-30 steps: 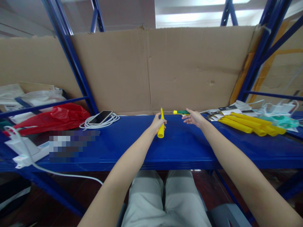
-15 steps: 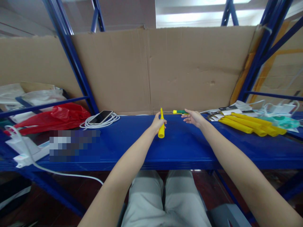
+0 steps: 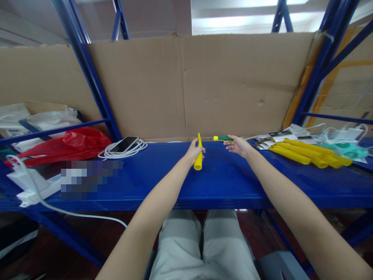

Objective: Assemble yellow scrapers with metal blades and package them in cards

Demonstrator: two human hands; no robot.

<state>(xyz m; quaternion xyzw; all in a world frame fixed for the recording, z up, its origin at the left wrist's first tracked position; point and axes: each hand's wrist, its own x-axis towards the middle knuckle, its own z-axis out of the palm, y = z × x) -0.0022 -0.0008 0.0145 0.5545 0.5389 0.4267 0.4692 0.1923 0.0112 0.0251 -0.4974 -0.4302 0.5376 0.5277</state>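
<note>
Near the middle of the blue shelf, my left hand (image 3: 196, 152) is closed round a yellow tube (image 3: 198, 162). The tube stands at a tilt, its wide open end low and towards me and its narrow tip up and away. To the right, my right hand (image 3: 236, 145) has its fingers closed on a screwdriver with a green and yellow handle (image 3: 223, 138). The screwdriver lies level, and its thin metal shaft points left at the upper part of the tube. Whether the shaft's tip touches the tube, I cannot tell.
Several yellow tubes (image 3: 309, 153) lie at the right, beside printed packets (image 3: 266, 142) and white chargers (image 3: 346, 133). At the left are a phone (image 3: 125, 144) on a coiled white cable (image 3: 136, 149), a red plastic bag (image 3: 75, 144) and a power strip (image 3: 30, 196). A cardboard sheet (image 3: 233, 85) stands behind.
Almost nothing differs. The screwdriver and my right hand have shifted very slightly to the right, while my left hand keeps hold of the tube in the same place.
</note>
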